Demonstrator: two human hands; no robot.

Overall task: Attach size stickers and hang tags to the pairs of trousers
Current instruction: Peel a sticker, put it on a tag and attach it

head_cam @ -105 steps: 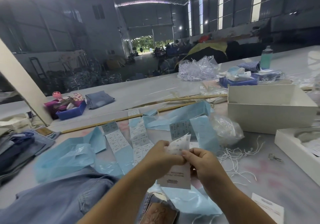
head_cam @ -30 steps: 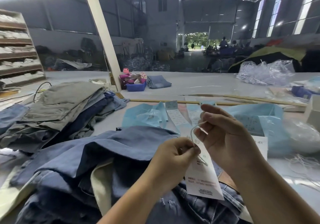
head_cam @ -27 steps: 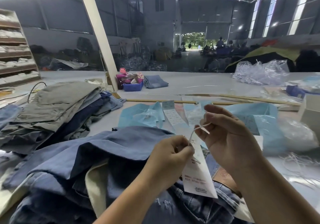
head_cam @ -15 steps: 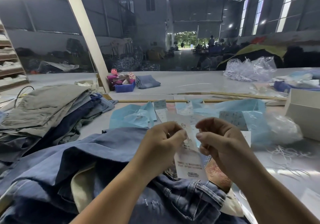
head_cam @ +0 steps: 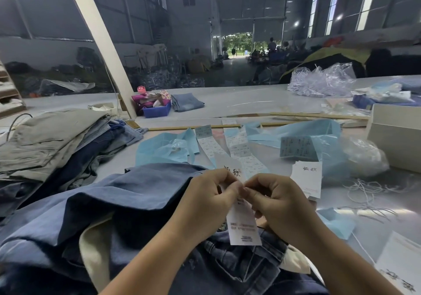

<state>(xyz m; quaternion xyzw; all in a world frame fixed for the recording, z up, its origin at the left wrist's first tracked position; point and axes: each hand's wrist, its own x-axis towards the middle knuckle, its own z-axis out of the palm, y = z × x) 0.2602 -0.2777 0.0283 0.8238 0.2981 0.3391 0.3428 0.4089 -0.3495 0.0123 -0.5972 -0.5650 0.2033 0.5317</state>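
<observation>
While pinching the top of a white hang tag (head_cam: pixel 243 225) between curled fingertips, left hand (head_cam: pixel 209 200) and right hand (head_cam: pixel 276 200) meeting tip to tip just above a pair of blue denim trousers (head_cam: pixel 127 203), tag dangling from the pinch over the waistband at 6 o'clock. Whether a string runs through the fingers: cannot tell, hidden by the fingertips. At 3 o'clock of the hands, a small stack of further hang tags (head_cam: pixel 307 179) lying flat on the table (head_cam: pixel 262 98), with loose white strings (head_cam: pixel 366 188) just beyond. At 12 o'clock, strips of size stickers (head_cam: pixel 210 145) on light blue backing paper (head_cam: pixel 159 150). At 10 o'clock, a pile of folded trousers (head_cam: pixel 52 139), grey-green on top. At 2 o'clock, a white box (head_cam: pixel 396 135). Far off at 11 o'clock, a blue tray (head_cam: pixel 157 111) beside a folded denim piece (head_cam: pixel 188 102).
</observation>
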